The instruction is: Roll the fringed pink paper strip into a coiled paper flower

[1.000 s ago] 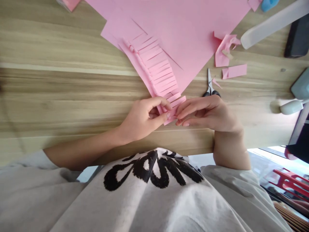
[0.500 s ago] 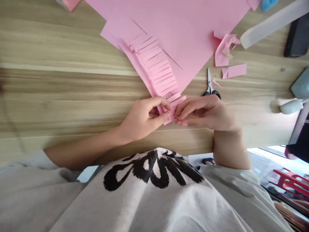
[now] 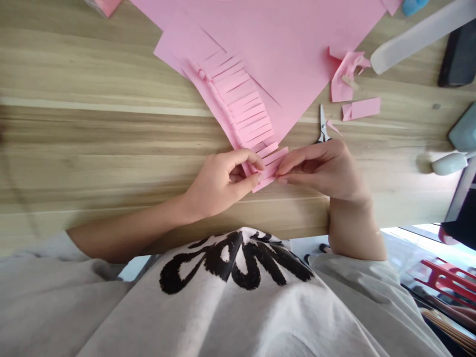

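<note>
A strip of pink paper cut into a fringe [image 3: 253, 116] runs diagonally down towards me, over larger pink paper. Along its left side several fringe ends are curled into a row. My left hand [image 3: 219, 181] pinches the near end of the fringed strip between thumb and index finger. At the right edge of that same end, my right hand [image 3: 320, 168] has its thumb and fingertips closed on the tip of a fringe strand. The strands near my right hand lie fairly flat. Just beyond this hand lie scissors [image 3: 323, 126], their handles partly hidden by it.
A large pink sheet [image 3: 297, 44] covers the far middle of the wooden table [image 3: 92, 134]. Pink scraps [image 3: 342, 84] and a small pink rectangle [image 3: 361, 108] lie right of it. Farther right are a long whitish strip [image 3: 420, 39], a black phone-like object [image 3: 459, 57] and a grey-green object [image 3: 464, 129].
My right hand has shifted slightly right and its fingers have come closer together at the strand's tip. The near strand now lies straighter. My left hand stays in place.
</note>
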Tool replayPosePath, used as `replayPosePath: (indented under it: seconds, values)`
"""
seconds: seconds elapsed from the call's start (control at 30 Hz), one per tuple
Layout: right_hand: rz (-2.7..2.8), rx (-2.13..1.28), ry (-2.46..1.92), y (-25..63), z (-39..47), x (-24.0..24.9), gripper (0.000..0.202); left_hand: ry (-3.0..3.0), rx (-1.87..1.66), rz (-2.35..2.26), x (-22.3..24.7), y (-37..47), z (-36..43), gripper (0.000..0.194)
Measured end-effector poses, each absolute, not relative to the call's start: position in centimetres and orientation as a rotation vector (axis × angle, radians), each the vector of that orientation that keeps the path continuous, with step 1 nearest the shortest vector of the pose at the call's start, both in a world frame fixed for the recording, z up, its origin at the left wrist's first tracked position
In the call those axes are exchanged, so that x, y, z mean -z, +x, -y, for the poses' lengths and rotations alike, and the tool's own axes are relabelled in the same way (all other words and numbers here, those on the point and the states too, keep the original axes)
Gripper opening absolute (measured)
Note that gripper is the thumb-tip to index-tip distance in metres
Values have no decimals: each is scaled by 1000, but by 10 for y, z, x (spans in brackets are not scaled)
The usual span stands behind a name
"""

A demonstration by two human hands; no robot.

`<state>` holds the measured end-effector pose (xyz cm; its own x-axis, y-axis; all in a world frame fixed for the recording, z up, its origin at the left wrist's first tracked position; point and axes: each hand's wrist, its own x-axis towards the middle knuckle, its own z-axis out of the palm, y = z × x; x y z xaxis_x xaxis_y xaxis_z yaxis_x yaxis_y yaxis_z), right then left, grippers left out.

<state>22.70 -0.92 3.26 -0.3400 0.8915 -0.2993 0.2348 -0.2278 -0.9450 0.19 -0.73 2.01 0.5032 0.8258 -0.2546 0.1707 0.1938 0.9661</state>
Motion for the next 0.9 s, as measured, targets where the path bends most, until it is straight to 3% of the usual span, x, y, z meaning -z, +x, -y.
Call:
replayPosePath:
  seconds: [0.9]
  values:
    - [1570,-1549,-1350,228,17,-37,14,1296,-582,-959,-19,2,8,9]
